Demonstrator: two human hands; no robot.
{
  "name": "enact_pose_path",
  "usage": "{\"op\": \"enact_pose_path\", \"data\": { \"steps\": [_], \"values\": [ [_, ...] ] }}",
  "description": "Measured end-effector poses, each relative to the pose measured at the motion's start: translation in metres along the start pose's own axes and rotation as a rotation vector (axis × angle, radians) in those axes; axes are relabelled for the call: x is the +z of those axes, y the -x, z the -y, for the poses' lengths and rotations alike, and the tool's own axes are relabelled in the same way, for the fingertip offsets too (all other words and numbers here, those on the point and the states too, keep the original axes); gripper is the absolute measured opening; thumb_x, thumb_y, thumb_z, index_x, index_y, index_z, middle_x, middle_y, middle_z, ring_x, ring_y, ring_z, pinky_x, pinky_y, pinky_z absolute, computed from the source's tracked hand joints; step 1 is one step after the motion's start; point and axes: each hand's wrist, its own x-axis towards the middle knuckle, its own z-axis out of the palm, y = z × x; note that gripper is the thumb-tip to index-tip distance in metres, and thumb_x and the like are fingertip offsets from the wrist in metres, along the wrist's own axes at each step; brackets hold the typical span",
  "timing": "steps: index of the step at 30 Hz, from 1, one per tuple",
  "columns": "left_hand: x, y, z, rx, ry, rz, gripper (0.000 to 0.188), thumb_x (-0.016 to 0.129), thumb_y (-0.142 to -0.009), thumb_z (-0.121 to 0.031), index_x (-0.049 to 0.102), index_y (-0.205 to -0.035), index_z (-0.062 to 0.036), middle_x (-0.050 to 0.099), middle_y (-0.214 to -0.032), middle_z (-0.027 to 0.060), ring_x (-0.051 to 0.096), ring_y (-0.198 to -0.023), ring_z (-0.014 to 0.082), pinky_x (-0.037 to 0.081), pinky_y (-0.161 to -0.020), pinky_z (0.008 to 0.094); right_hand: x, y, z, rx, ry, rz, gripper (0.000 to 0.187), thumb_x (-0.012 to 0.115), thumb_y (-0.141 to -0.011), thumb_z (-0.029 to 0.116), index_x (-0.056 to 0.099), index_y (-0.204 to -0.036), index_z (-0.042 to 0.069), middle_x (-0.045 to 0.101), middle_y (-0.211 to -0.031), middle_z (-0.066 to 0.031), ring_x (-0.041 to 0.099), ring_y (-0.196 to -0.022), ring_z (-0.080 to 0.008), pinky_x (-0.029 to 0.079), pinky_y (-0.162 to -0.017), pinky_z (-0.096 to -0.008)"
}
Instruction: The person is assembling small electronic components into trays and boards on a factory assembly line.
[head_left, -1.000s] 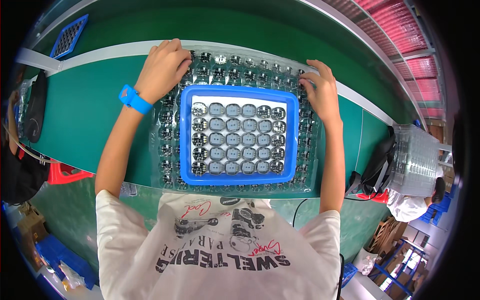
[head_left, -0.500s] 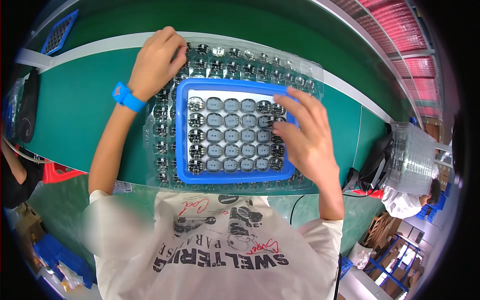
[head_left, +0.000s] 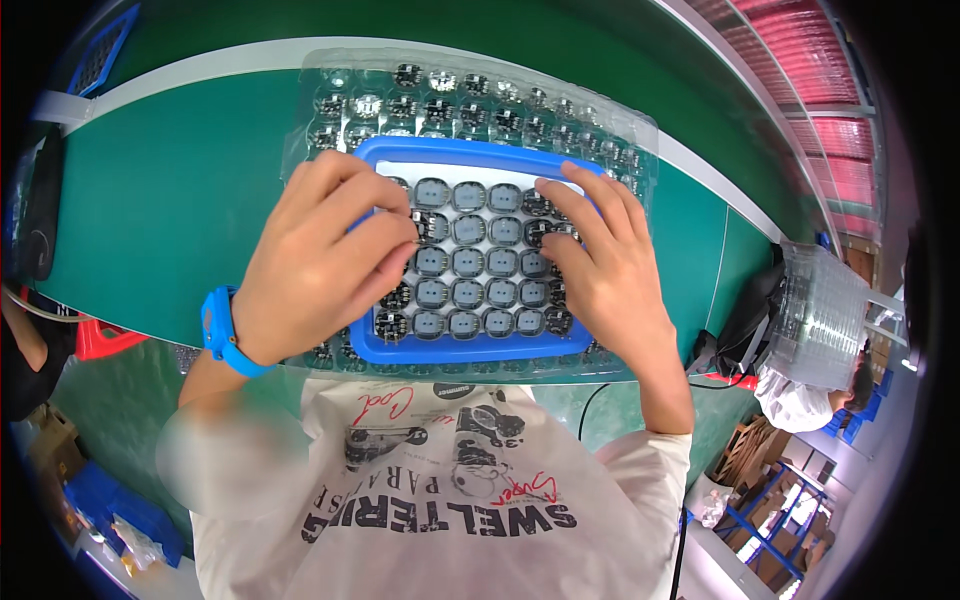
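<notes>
In front of me lies a blue-rimmed tray (head_left: 470, 352) with a white lining, holding rows of grey oval housings (head_left: 468, 230). My left hand (head_left: 325, 250), a blue watch on its wrist, has come over the tray's left side. Its thumb and fingers pinch a small black circuit board (head_left: 424, 224) above the second row. At the right side, my right hand (head_left: 610, 265) curves over the same row, thumb and fingers bent around another small black circuit board (head_left: 540, 232). Black boards also show in the outer columns, partly hidden by my fingers.
Beneath the blue tray spreads a clear plastic blister tray (head_left: 440, 85) with many black boards in its pockets. The green table (head_left: 150, 220) has a pale far edge. Stacked clear trays (head_left: 815, 310) and a black bag (head_left: 750, 320) are at the right, near another person.
My left hand has moved from the blister tray's far left down to the blue tray, bringing a circuit board. My right hand has shifted slightly left with its board, now over a housing.
</notes>
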Motion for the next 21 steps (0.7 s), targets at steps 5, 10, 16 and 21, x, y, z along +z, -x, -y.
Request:
{"op": "enact_pose_path", "data": {
  "steps": [5, 10, 16, 21],
  "values": [
    [0.009, 0.004, 0.001, -0.023, -0.045, 0.05, 0.018, 0.075, -0.068, -0.004, 0.062, -0.081, -0.0057, 0.055, -0.09, 0.0043, 0.052, -0.09, 0.0259, 0.042, -0.077, 0.0381, 0.001, -0.001, 0.0, 0.0, 0.007, 0.001, 0.009, 0.069, -0.068, 0.002, 0.063, -0.075, 0.001, 0.059, -0.124, -0.0129, 0.049, -0.126, -0.0344, 0.041, -0.101, -0.0535],
    [0.013, -0.007, 0.01, -0.029, -0.098, 0.065, 0.022, 0.075, -0.066, 0.0, 0.064, -0.085, -0.0046, 0.056, -0.091, 0.006, 0.052, -0.089, 0.0276, 0.043, -0.076, 0.0382, 0.004, -0.002, 0.0, -0.025, -0.011, 0.008, 0.01, 0.069, -0.068, 0.002, 0.062, -0.075, -0.001, 0.059, -0.122, -0.0133, 0.05, -0.125, -0.0351, 0.041, -0.101, -0.0532],
    [0.024, -0.011, 0.016, -0.015, -0.117, 0.093, 0.02, 0.074, -0.069, 0.0, 0.064, -0.086, -0.0041, 0.054, -0.089, 0.0058, 0.051, -0.089, 0.0269, 0.043, -0.077, 0.038, 0.01, 0.002, -0.001, -0.005, -0.048, -0.008, 0.012, 0.07, -0.067, 0.0, 0.061, -0.076, -0.001, 0.059, -0.122, -0.0132, 0.049, -0.125, -0.0357, 0.041, -0.1, -0.053],
    [0.025, -0.013, 0.017, -0.022, -0.131, 0.106, 0.019, 0.074, -0.069, 0.0, 0.064, -0.085, -0.0036, 0.054, -0.089, 0.0058, 0.051, -0.089, 0.0267, 0.043, -0.077, 0.0377, 0.015, 0.001, -0.003, 0.01, -0.048, -0.018, 0.013, 0.07, -0.066, 0.0, 0.06, -0.075, 0.0, 0.058, -0.121, -0.0126, 0.049, -0.125, -0.035, 0.04, -0.101, -0.0519]
  ]
}}
